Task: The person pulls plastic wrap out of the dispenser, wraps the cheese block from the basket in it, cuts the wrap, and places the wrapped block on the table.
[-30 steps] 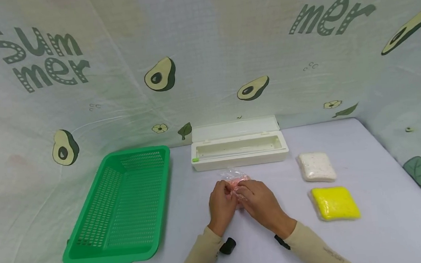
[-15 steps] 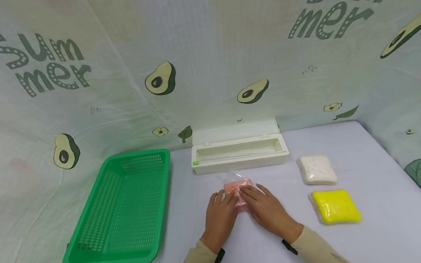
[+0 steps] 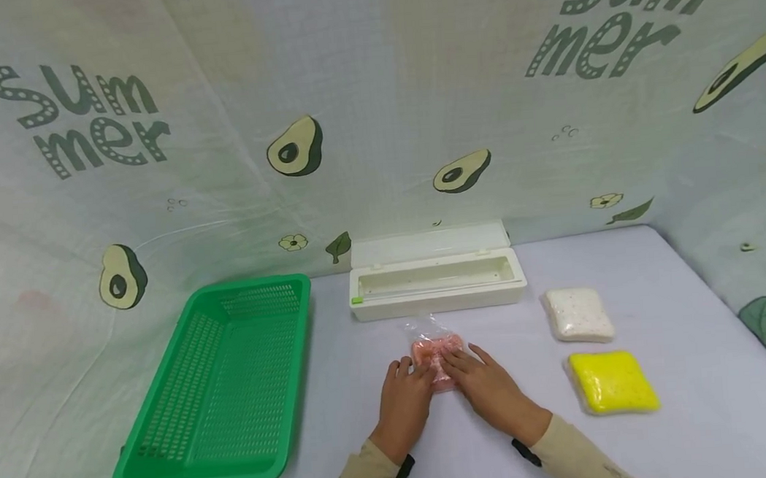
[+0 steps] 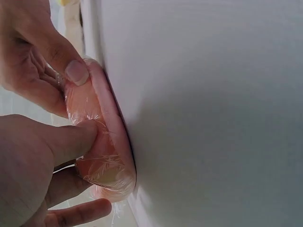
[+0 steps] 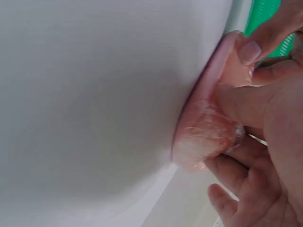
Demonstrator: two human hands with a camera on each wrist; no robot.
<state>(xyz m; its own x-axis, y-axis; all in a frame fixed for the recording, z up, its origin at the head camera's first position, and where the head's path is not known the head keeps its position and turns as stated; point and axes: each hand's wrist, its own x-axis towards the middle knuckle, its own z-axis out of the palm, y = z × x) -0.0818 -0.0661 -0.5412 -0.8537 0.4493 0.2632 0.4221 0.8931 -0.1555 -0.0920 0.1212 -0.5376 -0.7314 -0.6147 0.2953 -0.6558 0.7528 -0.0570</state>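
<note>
A soft-looking pink block (image 3: 423, 349) wrapped in clear plastic film lies on the white table, with loose film (image 3: 428, 326) sticking out at its far side. My left hand (image 3: 401, 407) presses on its left part, fingers extended over the top. From the right, my right hand (image 3: 496, 393) lays its extended fingers on the top as well. Both wrist views show the thumbs against the near side of the wrapped pink block (image 4: 110, 137). The fingers partly cover the block, and its contents cannot be made out.
Behind the hands stands a white cling film dispenser (image 3: 439, 302), lid up, with a green slider. A green plastic basket (image 3: 293, 391) is at the left. At the right lie a white wrapped block (image 3: 580, 315) and a yellow one (image 3: 614, 382). A printed cloth (image 3: 376, 122) hangs behind.
One second ago both hands pinched film together over the pink block. They have since let go and spread their fingers on top of it. The block stays in about the same place.
</note>
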